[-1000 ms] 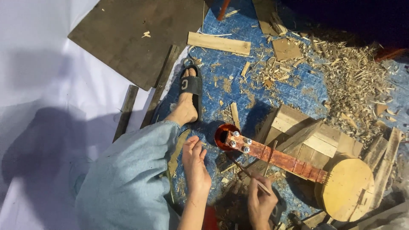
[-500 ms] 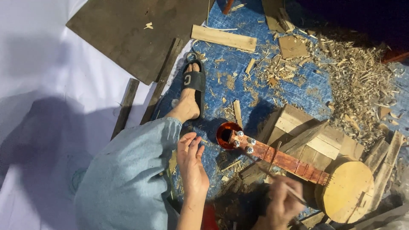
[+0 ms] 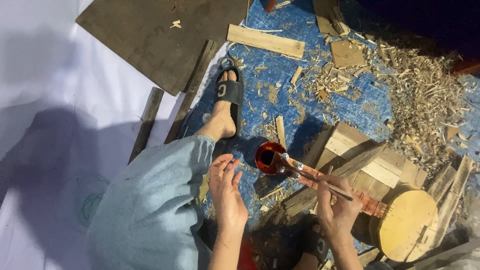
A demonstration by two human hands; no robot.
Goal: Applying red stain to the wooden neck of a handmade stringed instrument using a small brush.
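The small wooden string instrument (image 3: 350, 200) is lying across wood blocks (image 3: 365, 155) at four o'clock of the frame, looking light, stiff and fragile at its thin neck, so it is best gripped mid-neck. The right hand (image 3: 339, 212) is pinching a thin stick (image 3: 320, 182) over the neck, while the left hand (image 3: 227, 192) is resting open, holding nothing, just at nine o'clock of the red headstock (image 3: 269, 157).

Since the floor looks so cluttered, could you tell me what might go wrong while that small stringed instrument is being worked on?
1. The left hand rests open, off the instrument; only the wooden block props the neck, so it could shift or roll.
2. The right hand holds a thin stick-like tool over the neck beside the tuning pegs; a slip might scratch the glossy finish.
3. Wood shavings and offcuts surround the sandalled foot; slipping or splinters seem possible.
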